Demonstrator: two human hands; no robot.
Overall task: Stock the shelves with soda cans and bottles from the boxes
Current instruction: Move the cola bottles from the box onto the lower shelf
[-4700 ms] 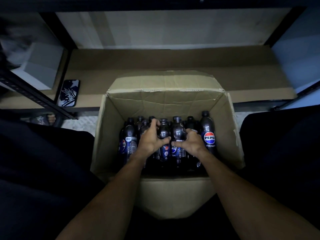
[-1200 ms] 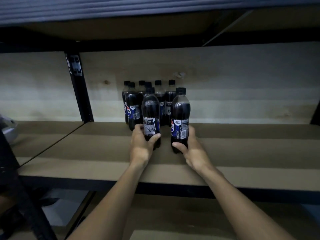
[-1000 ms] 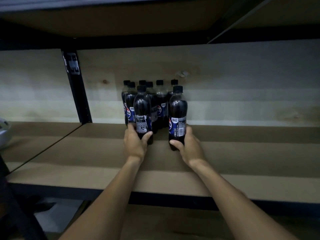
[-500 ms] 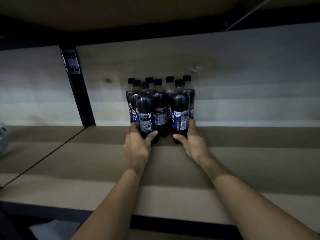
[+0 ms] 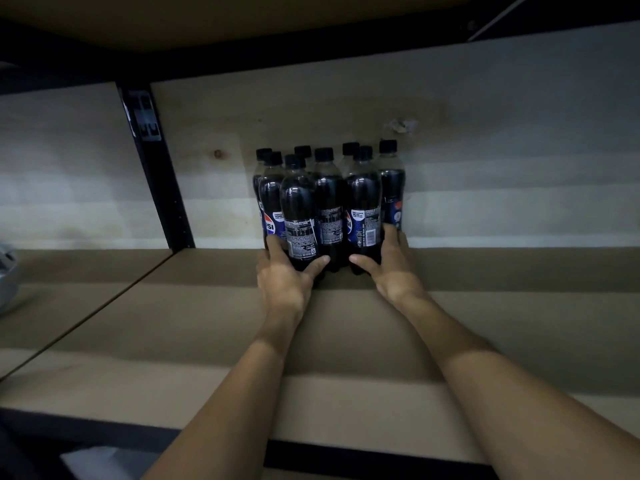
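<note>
At the back of the brown shelf [image 5: 207, 323], hard against the pale back panel [image 5: 485, 150]: found a tight cluster of dark cola bottles [image 5: 388, 181], all upright, black caps on, packed side by side. Had both arms stretched in over the shelf's front edge. Wrapped the left hand [image 5: 284, 278] round the foot of the front-left bottle [image 5: 299, 216], thumb across the front below the label, fingers curled away behind its left side. Clamped the right hand [image 5: 391, 268] round the front-right bottle [image 5: 363, 209] the same way, thumb in front, fingers up along its right flank. Had both bottles upright, snug against the middle front bottle [image 5: 329, 209] between them, bases down at board level. Noted a black upright post [image 5: 162, 188] off to the left, and a pale object [image 5: 5, 271] cut off by the frame edge. Could not tell what that was.
</note>
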